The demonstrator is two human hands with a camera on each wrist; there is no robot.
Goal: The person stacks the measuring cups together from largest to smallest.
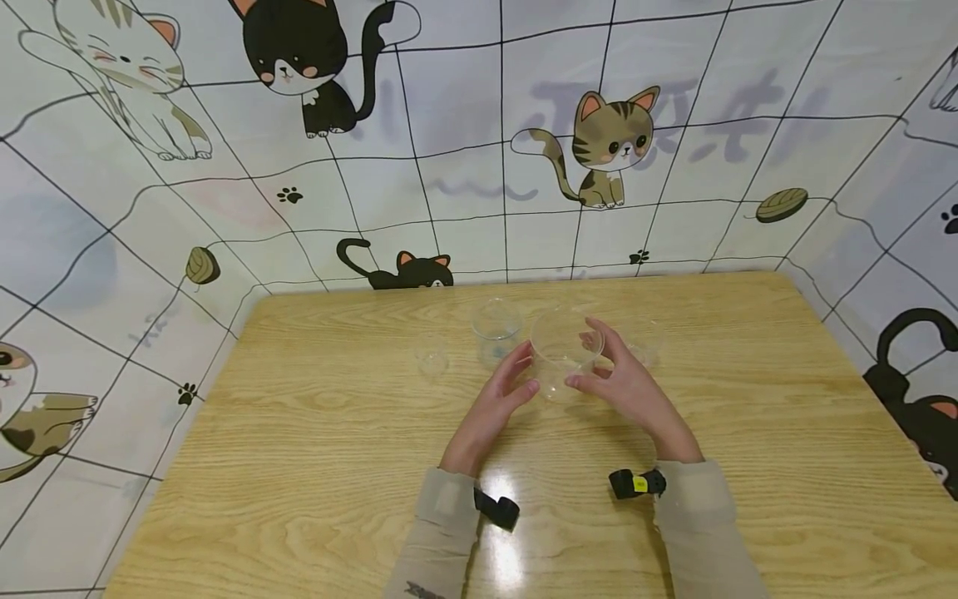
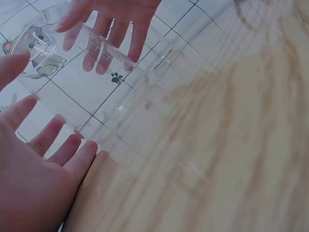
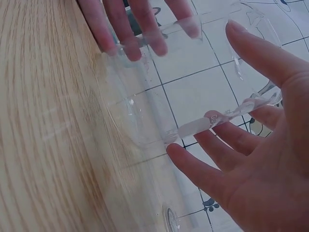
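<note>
A large clear glass beaker (image 1: 557,345) stands on the wooden table between my two hands. Its printed markings (image 3: 216,117) show in the right wrist view. My left hand (image 1: 496,399) is at the beaker's left side, fingers spread and thumb apart, with the fingertips right at the glass in the left wrist view. On the other side is my right hand (image 1: 636,395), its loosely bent fingers (image 3: 219,150) along the wall and its thumb near the rim. Both hands cup the beaker from opposite sides without closing round it.
A smaller clear beaker (image 1: 496,326) stands just left of the large one. Farther left is a small transparent vessel (image 1: 433,363). Another clear glass piece (image 1: 645,339) is partly hidden behind my right hand. A cat-print sheet (image 1: 464,183) lines the table's back and sides.
</note>
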